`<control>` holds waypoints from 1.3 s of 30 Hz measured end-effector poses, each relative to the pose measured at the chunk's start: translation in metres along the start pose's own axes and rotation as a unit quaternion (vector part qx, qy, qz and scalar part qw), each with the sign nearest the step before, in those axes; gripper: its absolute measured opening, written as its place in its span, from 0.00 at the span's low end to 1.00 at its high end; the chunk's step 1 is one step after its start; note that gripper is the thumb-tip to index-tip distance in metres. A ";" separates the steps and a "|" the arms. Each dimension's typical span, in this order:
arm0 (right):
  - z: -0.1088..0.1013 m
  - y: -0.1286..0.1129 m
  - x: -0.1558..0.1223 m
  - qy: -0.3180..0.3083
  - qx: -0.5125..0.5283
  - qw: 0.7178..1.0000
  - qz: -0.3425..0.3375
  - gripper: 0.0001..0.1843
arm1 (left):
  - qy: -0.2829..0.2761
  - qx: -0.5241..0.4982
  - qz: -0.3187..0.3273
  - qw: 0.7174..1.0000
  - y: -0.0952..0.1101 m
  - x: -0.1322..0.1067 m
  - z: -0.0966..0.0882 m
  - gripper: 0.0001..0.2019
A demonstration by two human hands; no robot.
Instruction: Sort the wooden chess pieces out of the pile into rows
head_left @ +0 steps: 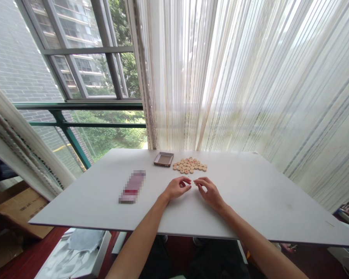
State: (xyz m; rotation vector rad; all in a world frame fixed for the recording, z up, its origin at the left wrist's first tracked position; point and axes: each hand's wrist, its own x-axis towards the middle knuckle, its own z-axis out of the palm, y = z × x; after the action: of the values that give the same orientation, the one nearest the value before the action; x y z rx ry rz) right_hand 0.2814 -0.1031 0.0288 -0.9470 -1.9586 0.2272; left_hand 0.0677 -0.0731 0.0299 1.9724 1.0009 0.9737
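Observation:
Several round wooden Chinese chess pieces [189,166], some with red marks, lie clustered on the white table [250,193] beyond my hands. My left hand [177,187] hovers just short of the cluster, fingers curved and thumb apart, with nothing visible between them. Close beside it, my right hand [208,191] has thumb and fingertips drawn together in a pinch. A small pale spot shows at those fingertips, too small to tell whether it is a piece. The two hands' fingertips face each other across a narrow gap.
A shallow open box [163,159] sits left of the pieces. Nearer on the left lies a pixelated, pinkish oblong item [133,186]. White curtains [235,77] hang behind the table. Cardboard boxes [23,205] and a white box [75,252] stand on the floor at the left.

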 end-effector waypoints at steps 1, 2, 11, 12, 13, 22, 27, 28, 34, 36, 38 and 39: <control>0.001 0.001 0.000 0.000 0.004 1.000 0.003 0.13 | 0.000 0.002 0.000 1.000 0.000 0.000 0.000 0.16; 0.002 0.002 0.000 -0.001 0.008 1.000 0.006 0.13 | 0.000 0.003 0.000 1.000 0.001 0.000 0.000 0.16; 0.002 -0.001 0.000 -0.052 0.036 0.998 0.024 0.16 | -0.016 -0.035 0.003 0.999 0.004 -0.001 0.001 0.17; 0.002 -0.002 0.000 -0.057 0.038 0.997 0.021 0.17 | -0.017 -0.033 0.002 0.999 0.005 -0.001 0.001 0.17; 0.001 -0.003 0.000 -0.060 0.038 0.997 0.017 0.17 | -0.018 -0.030 0.002 0.999 0.005 -0.001 0.001 0.17; 0.003 0.000 -0.002 -0.078 0.023 0.997 0.003 0.17 | -0.022 -0.013 -0.005 1.000 0.003 0.000 -0.001 0.18; 0.005 0.002 -0.002 -0.061 0.008 0.998 -0.007 0.16 | -0.020 -0.023 -0.001 1.000 0.003 0.000 0.000 0.18; 0.005 0.002 -0.003 -0.060 0.004 0.998 -0.009 0.16 | -0.019 -0.024 -0.002 1.000 0.004 0.000 0.000 0.18; 0.003 -0.001 -0.004 -0.067 -0.012 0.997 -0.030 0.15 | -0.026 -0.012 -0.022 0.999 0.006 -0.002 -0.001 0.20; 0.003 -0.002 -0.004 -0.076 -0.013 0.996 -0.040 0.15 | -0.023 -0.003 -0.026 0.999 0.007 -0.002 0.000 0.20; 0.002 -0.002 -0.004 -0.083 -0.016 0.995 -0.047 0.15 | -0.019 0.003 -0.027 0.999 0.007 -0.002 0.000 0.21; 0.002 -0.002 -0.004 -0.086 -0.018 0.995 -0.048 0.15 | -0.018 0.003 -0.027 0.999 0.007 -0.002 0.000 0.21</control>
State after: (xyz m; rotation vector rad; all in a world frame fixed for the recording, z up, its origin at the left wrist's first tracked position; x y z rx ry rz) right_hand 0.2797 -0.1067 0.0261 -0.8772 -2.1674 0.2260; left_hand 0.0695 -0.0787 0.0351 1.9516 1.0322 0.9028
